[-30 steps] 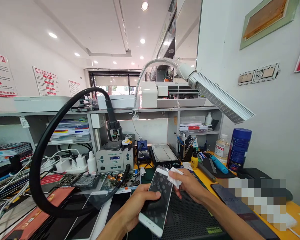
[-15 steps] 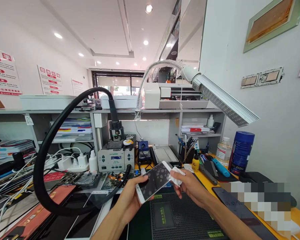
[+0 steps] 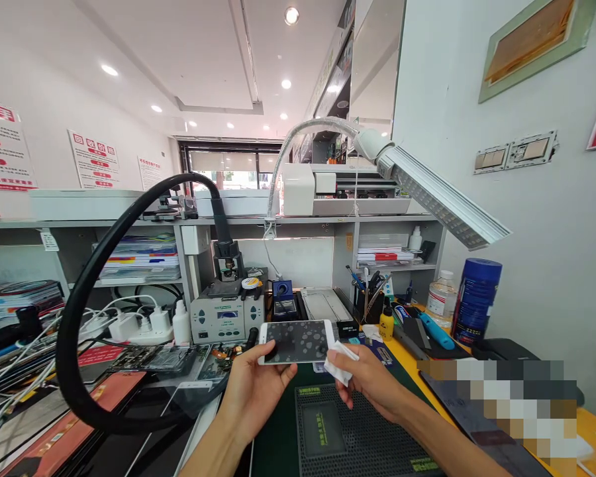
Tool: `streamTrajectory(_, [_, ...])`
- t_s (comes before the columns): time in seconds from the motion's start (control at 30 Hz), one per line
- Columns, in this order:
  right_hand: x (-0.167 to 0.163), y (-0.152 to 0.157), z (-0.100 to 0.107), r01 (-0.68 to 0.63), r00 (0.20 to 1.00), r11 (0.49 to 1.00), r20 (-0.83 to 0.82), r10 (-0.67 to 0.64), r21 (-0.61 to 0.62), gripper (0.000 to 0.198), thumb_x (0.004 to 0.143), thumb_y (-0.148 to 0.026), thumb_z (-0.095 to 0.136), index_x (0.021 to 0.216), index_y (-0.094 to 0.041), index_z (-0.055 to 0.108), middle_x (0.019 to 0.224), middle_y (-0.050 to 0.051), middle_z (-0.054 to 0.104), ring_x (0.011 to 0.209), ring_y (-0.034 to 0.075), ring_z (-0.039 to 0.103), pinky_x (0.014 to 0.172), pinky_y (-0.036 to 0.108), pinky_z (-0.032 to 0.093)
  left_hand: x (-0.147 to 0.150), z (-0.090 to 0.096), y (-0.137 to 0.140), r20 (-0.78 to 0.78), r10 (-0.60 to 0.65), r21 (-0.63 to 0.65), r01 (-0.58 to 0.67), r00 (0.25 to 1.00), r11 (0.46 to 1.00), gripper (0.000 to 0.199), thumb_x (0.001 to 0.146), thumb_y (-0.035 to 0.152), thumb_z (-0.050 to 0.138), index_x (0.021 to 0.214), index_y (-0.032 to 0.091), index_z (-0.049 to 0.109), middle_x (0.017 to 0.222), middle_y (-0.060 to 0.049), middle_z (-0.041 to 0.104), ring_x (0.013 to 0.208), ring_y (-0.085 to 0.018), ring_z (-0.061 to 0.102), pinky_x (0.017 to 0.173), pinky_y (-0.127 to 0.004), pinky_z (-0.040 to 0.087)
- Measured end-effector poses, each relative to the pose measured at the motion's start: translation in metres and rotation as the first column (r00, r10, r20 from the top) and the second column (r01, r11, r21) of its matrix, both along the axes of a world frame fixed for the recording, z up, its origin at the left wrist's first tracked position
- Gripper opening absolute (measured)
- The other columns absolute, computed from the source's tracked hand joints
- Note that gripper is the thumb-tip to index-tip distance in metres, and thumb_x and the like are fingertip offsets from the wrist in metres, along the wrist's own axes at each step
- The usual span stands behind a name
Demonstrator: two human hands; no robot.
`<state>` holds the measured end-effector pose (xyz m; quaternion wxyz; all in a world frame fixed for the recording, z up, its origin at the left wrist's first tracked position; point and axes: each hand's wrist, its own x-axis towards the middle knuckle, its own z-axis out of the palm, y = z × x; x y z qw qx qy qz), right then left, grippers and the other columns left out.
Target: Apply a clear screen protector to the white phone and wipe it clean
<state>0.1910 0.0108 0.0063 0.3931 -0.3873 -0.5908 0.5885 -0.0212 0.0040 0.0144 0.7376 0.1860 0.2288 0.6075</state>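
A white-framed smartphone is held sideways in the middle of the view, its dark screen covered with round spots. My left hand is closed on the phone's left end, the thumb at the screen's edge and the fingers underneath. At the phone's right end, my right hand pinches a crumpled white wipe, which lies against or very close to the white frame. A black perforated work mat lies below both hands.
A thick black hose loops on the left beside a grey rework station. White tablet-like panels lie at lower left. On the right stand a yellow bottle, a clear bottle and a blue can. A lamp hangs above.
The phone has turned from a slant to nearly level, its screen now seen at a flatter angle. My right hand has moved slightly down with the wipe.
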Motion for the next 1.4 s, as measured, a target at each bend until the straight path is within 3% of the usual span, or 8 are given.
streamTrajectory(0.23, [-0.015,-0.009,-0.005,-0.083,0.996,0.996,0.013,0.083,0.021,0.045,0.084,-0.059,0.058,0.077,-0.016,0.051,0.058,-0.003,0.054,0.045,0.01,0.052,0.04,0.019,0.042,0.003,-0.005,0.001,-0.056,0.007,0.055,-0.004,0.998,0.998,0.009,0.083,0.013,0.064,0.092,0.014,0.063,0.088,-0.007,0.07,0.073,-0.017,0.065,0.059,-0.029,0.054])
streamTrajectory(0.43, [-0.031,-0.019,-0.017,-0.171,0.985,0.985,0.008,0.171,-0.015,0.051,0.079,-0.066,0.059,0.074,-0.015,0.051,0.055,-0.002,0.053,0.043,0.009,0.051,0.038,0.018,0.043,0.015,0.0,-0.008,-0.172,0.092,0.125,-0.07,0.981,0.99,0.041,0.083,0.021,0.069,0.123,0.02,0.059,0.114,-0.009,0.069,0.097,-0.022,0.067,0.084,-0.032,0.054])
streamTrajectory(0.67, [-0.042,-0.022,-0.033,-0.299,0.954,0.954,0.031,0.3,-0.02,0.055,0.077,-0.067,0.061,0.065,-0.014,0.052,0.049,-0.002,0.052,0.038,0.008,0.049,0.036,0.017,0.041,0.016,-0.004,-0.01,-0.121,-0.003,0.009,0.004,0.993,1.0,0.048,0.082,0.025,0.069,0.128,0.021,0.056,0.106,-0.011,0.072,0.089,-0.024,0.071,0.084,-0.037,0.054])
streamTrajectory(0.9, [-0.04,-0.017,-0.033,-0.226,0.97,0.973,0.108,0.22,0.05,0.056,0.079,-0.063,0.062,0.053,-0.015,0.052,0.041,-0.002,0.047,0.033,0.007,0.044,0.034,0.017,0.035,0.016,-0.01,-0.007,-0.132,-0.023,-0.044,0.017,0.991,0.999,0.045,0.079,0.026,0.072,0.121,0.017,0.061,0.102,-0.012,0.073,0.083,-0.025,0.072,0.078,-0.037,0.056])
streamTrajectory(1.23, [-0.034,-0.007,-0.028,-0.017,0.991,0.99,0.135,-0.002,0.142,0.063,0.078,-0.067,0.059,0.041,-0.017,0.049,0.034,-0.002,0.043,0.03,0.008,0.04,0.036,0.02,0.034,0.016,-0.011,-0.007,-0.172,-0.006,-0.087,-0.009,0.985,0.996,0.044,0.079,0.025,0.07,0.12,0.016,0.06,0.097,-0.012,0.074,0.079,-0.025,0.072,0.072,-0.035,0.056])
streamTrajectory(1.4, [-0.037,-0.009,-0.028,0.0,0.992,0.996,0.129,-0.012,0.094,0.065,0.075,-0.069,0.06,0.039,-0.017,0.049,0.032,-0.002,0.042,0.028,0.008,0.039,0.033,0.021,0.032,0.017,-0.009,-0.008,-0.193,0.001,-0.069,-0.014,0.981,0.998,0.04,0.08,0.025,0.069,0.118,0.015,0.061,0.096,-0.012,0.074,0.08,-0.024,0.072,0.073,-0.034,0.056])
